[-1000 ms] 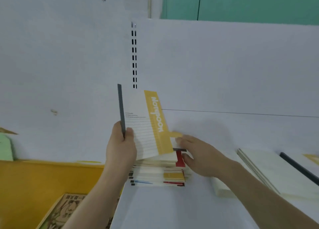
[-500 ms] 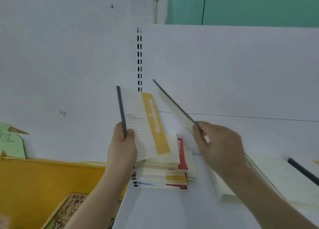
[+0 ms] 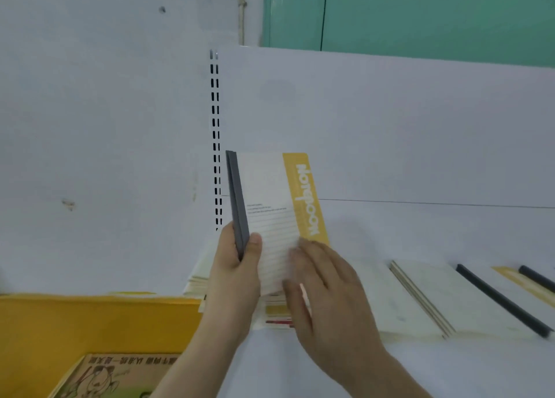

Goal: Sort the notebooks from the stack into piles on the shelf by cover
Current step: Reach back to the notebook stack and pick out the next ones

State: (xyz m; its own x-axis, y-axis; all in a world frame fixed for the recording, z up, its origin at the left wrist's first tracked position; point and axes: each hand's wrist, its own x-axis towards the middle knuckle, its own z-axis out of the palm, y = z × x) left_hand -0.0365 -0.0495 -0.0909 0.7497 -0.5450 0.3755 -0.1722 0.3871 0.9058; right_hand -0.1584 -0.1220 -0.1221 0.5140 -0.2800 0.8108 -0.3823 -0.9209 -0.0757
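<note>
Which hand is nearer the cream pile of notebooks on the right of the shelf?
The right hand. It lies just left of the cream pile, fingers on the held notebook. The left hand grips that notebook's spine, farther left.

Bare shelf (image 3: pixel 420 232) behind piles (image 3: pixel 426 301); stack (image 3: pixel 276 313) blocks left edge

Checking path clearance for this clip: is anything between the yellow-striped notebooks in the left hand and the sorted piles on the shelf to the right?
Only the right hand, which reaches across just right of the yellow-striped notebooks that the left hand grips. Beyond it the shelf shows nothing in the way up to the sorted piles.
</note>
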